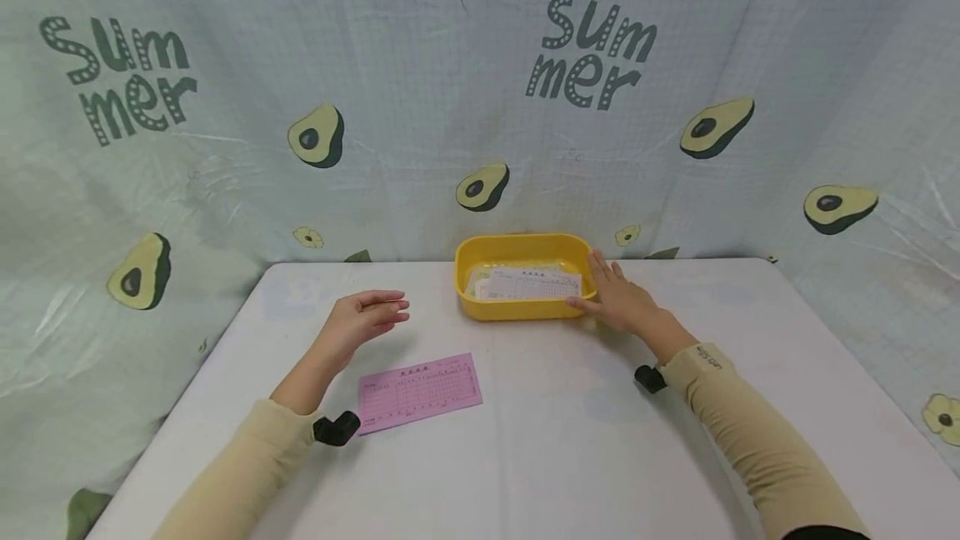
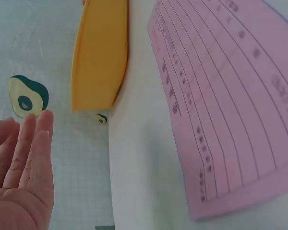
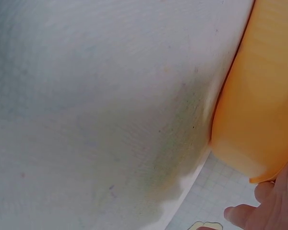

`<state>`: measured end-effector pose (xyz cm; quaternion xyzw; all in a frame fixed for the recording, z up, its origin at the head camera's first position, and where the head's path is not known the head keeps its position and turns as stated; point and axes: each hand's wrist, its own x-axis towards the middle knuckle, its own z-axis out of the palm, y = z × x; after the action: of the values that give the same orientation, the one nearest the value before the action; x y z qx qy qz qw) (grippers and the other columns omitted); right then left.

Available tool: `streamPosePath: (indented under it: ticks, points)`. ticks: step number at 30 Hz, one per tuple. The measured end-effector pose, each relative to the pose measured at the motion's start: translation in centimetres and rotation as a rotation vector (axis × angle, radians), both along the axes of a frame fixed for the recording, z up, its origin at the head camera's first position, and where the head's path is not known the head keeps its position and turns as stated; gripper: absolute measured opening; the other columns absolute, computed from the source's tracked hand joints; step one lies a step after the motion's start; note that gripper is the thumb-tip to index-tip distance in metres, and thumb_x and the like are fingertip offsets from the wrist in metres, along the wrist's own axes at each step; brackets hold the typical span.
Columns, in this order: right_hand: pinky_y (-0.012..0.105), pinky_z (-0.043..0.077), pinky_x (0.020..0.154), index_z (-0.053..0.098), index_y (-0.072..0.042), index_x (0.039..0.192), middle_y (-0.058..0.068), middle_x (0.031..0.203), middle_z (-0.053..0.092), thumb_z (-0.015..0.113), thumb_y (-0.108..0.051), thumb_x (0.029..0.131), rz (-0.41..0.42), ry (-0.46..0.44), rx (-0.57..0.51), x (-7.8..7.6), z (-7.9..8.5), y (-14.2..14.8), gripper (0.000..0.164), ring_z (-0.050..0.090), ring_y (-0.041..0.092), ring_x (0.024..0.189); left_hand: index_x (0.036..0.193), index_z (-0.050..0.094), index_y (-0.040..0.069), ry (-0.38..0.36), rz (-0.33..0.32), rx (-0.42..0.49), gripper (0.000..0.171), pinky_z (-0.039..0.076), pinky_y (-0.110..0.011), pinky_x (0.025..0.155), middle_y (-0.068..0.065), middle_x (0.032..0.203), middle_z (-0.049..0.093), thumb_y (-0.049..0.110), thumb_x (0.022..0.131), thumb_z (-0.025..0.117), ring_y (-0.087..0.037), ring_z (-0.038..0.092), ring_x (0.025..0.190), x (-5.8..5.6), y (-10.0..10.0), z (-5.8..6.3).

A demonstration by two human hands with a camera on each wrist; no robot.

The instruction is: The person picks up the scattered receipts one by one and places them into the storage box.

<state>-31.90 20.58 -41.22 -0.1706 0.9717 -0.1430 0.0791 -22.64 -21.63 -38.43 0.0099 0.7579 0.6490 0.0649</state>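
A yellow plastic basket point(image 1: 517, 310) stands at the back of the table, with white printed slips point(image 1: 536, 282) lying inside. My right hand point(image 1: 621, 300) rests against its right end, fingers extended along the side and thumb near the front rim. In the right wrist view, fingertips point(image 3: 264, 191) meet the basket's edge. A pink printed form point(image 1: 420, 390) lies flat on the table at centre-left. Above and behind it hovers my left hand point(image 1: 363, 322), fingers loosely extended and holding nothing. The left wrist view shows that palm point(image 2: 24, 191) apart from both form and basket.
The white tabletop point(image 1: 570, 448) spreads between the two arms. Behind it hangs a pale cloth point(image 1: 405, 107) printed with avocados and lettering, close to the basket's back. Black wrist devices point(image 1: 336, 428) sit under both cuffs.
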Motion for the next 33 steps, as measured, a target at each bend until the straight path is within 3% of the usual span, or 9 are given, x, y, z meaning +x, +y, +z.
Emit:
streamPosePath:
  ticks: [11, 21, 28, 33]
  points:
    - [0.066, 0.02, 0.118, -0.008, 0.003, 0.161, 0.022, 0.169, -0.01, 0.044, -0.069, 0.1, 0.003, 0.002, -0.005, 0.1, 0.0, 0.2, 0.108, 0.001, 0.051, 0.152, 0.138, 0.053, -0.014, -0.025, -0.196, -0.166, 0.045, 0.053, -0.038, 0.101, -0.027, 0.133, 0.063, 0.011, 0.102, 0.063, -0.027, 0.07, 0.112, 1.2, -3.0, -0.5]
    - [0.067, 0.022, 0.117, -0.008, 0.003, 0.161, 0.021, 0.169, -0.009, 0.043, -0.071, 0.099, 0.006, 0.003, 0.005, 0.1, 0.0, -0.2, 0.109, 0.003, 0.051, 0.152, 0.127, 0.063, -0.014, -0.071, -0.31, -0.35, 0.041, 0.057, -0.036, 0.093, -0.022, 0.118, 0.072, 0.006, 0.093, 0.071, -0.022, 0.07, 0.104, 2.3, -5.5, -0.7]
    - [0.067, 0.021, 0.117, -0.008, 0.003, 0.161, 0.021, 0.169, -0.01, 0.043, -0.071, 0.099, 0.004, -0.005, 0.008, 0.1, 0.1, -0.3, 0.11, 0.003, 0.051, 0.152, 0.105, 0.074, -0.007, -0.048, -0.282, -0.657, 0.025, 0.055, -0.035, 0.078, -0.006, 0.092, 0.073, 0.0, 0.082, 0.081, -0.018, 0.065, 0.085, 2.5, -5.4, -1.0]
    - [0.066, 0.02, 0.118, -0.008, 0.003, 0.161, 0.02, 0.169, -0.01, 0.043, -0.072, 0.099, 0.002, -0.01, 0.003, 0.0, 0.0, -0.3, 0.11, 0.003, 0.05, 0.152, 0.092, 0.071, 0.0, -0.066, -0.23, -0.79, 0.022, 0.049, -0.032, 0.07, -0.003, 0.081, 0.064, 0.002, 0.077, 0.087, -0.017, 0.058, 0.075, 2.5, -4.8, -1.4]
